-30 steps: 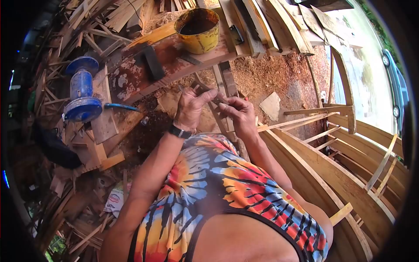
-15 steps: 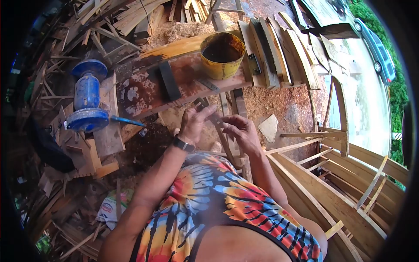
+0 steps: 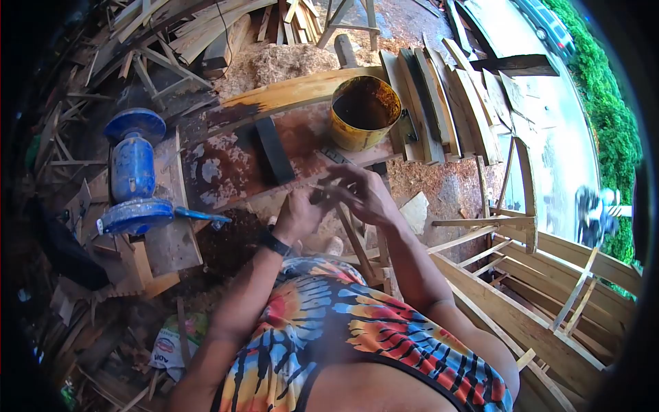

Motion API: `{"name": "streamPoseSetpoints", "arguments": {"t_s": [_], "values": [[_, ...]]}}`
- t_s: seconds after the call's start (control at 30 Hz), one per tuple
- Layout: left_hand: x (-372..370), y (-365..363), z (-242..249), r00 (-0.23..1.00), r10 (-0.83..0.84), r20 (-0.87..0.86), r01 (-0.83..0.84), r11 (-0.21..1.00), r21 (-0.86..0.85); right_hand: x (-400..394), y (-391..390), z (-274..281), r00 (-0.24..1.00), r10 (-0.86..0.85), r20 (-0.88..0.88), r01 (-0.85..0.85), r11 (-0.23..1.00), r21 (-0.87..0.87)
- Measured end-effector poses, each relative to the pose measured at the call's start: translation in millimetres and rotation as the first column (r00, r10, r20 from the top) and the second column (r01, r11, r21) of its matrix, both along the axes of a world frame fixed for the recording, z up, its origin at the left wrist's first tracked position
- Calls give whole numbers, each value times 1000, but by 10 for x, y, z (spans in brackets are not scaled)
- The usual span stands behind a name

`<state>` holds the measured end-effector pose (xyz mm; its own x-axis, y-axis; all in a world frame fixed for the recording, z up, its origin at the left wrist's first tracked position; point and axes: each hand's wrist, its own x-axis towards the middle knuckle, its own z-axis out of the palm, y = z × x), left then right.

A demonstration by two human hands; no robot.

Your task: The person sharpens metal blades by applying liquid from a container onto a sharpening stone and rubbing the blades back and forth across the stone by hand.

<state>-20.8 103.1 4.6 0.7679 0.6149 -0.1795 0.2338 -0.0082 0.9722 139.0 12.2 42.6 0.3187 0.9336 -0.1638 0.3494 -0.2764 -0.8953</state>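
Note:
My left hand [image 3: 300,214], a dark band on its wrist, is closed on a small dark flat metal piece [image 3: 318,196], which my fingers mostly hide. Curled over the same piece, my right hand [image 3: 365,194] meets the left fingertips; its fingers are partly smeared by motion. Both hands are just in front of the plank bench [image 3: 233,161]. On that bench lie a black rectangular block [image 3: 273,152] and, beside the bucket, a flat grey metal piece [image 3: 334,158]. The yellow bucket [image 3: 364,137] holds dark liquid and has a stained rim.
To the left stands a blue bench grinder [image 3: 134,168] on a wooden stand. Boards [image 3: 439,103] lean in a row right of the bucket. A wooden frame [image 3: 508,288] fills the lower right. Sawdust [image 3: 288,63] and scrap wood [image 3: 158,75] cover the ground behind.
My right hand has moved up and left, over the left fingertips, covering more of the metal piece. The view has shifted, so the bench and bucket appear lower.

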Motion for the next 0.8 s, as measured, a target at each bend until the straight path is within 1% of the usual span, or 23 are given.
{"name": "streamPoseSetpoints", "arguments": {"t_s": [0.03, 0.07, 0.1, 0.13, 0.17, 0.23, 0.27, 0.33, 0.37, 0.43, 0.47, 0.53, 0.57, 0.6, 0.63, 0.67, 0.7, 0.77, 0.8], "values": [[-1, 4, -25, 997, -36, -73, 36, 999, -2, 59, 48, 33, 996, 78, 50, -75, 995, -65], [-14, 26, -27, 986, -73, -148, 72, 997, -6, 131, 78, -26, 969, 207, 132, -202, 978, -48], [-22, 49, -8, 969, -107, -222, 107, 994, -11, 144, 109, 22, 964, 221, 146, -215, 975, -53], [-15, 57, -98, 986, -90, -141, 92, 996, 6, 143, 141, 97, 959, 235, 158, -229, 972, -59], [-28, 65, -115, 987, -96, -125, 97, 995, 0, 144, 167, 141, 953, 250, 170, -243, 968, -64], [-31, 77, 14, 990, -105, -96, 104, 994, -12, 168, 205, 142, 946, 282, 159, -265, 957, -122], [-35, 90, -32, 991, -111, -76, 111, 994, 0, 184, 220, 141, 942, 299, 153, -276, 949, -150], [-30, 123, -121, 992, -121, -35, 122, 992, 27, 216, 238, 87, 927, 336, 169, -333, 942, -45], [-28, 123, -154, 993, -116, 33, 116, 993, -10, 226, 241, 70, 918, 354, 177, -361, 933, 6], [12, 91, -121, 981, -98, 167, 114, 990, -87, 253, 240, 96, 917, 385, 106, -392, 919, 55], [17, 91, -89, 985, -66, 157, 84, 990, -113, 272, 244, 113, 914, 400, 70, -405, 911, 79], [18, 124, 4, 991, -1, 134, 23, 986, -164, 315, 270, 150, 961, 224, -163, -212, 973, 90], [26, 142, -66, 985, 40, 166, -18, 991, -131, 354, 284, 161, 952, 129, -278, -112, 991, 78], [33, 166, -205, 977, 79, 200, -60, 993, -99, 447, 333, 209, 974, 31, -226, -22, 999, 39], [31, 184, -270, 965, 116, 235, -103, 992, -67, 518, 387, 289, 967, -64, -245, 89, 991, 95], [2, 197, -327, 978, 126, 167, -112, 990, -91, 653, 456, 212, 941, -118, -318, 192, 958, 212], [-14, 202, -404, 977, 131, 168, -111, 986, -124, 782, 535, 226, 883, -142, -448, 262, 940, 218], [-27, 217, -545, 975, 139, 172, -106, 977, -185, 1106, 756, 140, 821, -182, -542, 336, 921, 199], [-48, 197, -514, 984, 104, 141, -75, 977, -199, 1217, 848, 88, 887, -176, -426, 276, 943, 184]]}}
